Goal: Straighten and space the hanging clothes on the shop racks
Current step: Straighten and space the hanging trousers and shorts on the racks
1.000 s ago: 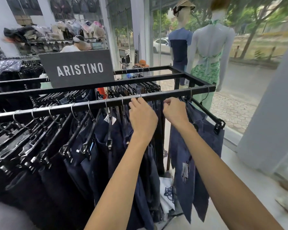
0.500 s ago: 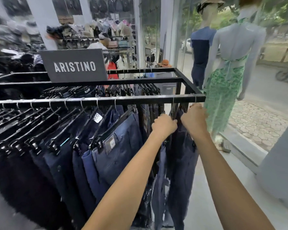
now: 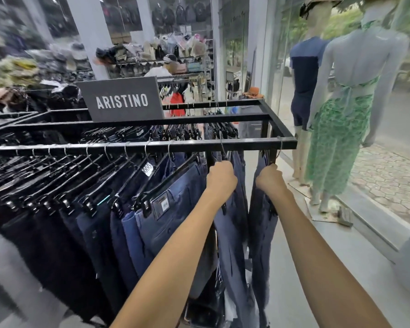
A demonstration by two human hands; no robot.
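A black rail (image 3: 128, 146) crosses mid-frame, packed with dark blue trousers (image 3: 171, 221) on clip hangers. Below its right end, the left hand (image 3: 221, 177) is clenched on the top of the inner pair (image 3: 234, 233) and the right hand (image 3: 269, 179) on the end pair (image 3: 262, 233), with a gap between them. An ARISTINO sign (image 3: 123, 100) stands above the rail. Mannequins (image 3: 341, 114) stand at the upper right.

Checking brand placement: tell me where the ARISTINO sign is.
In the head view, the ARISTINO sign stands left of centre on the rack's middle bar, behind the front rail of hanging trousers.
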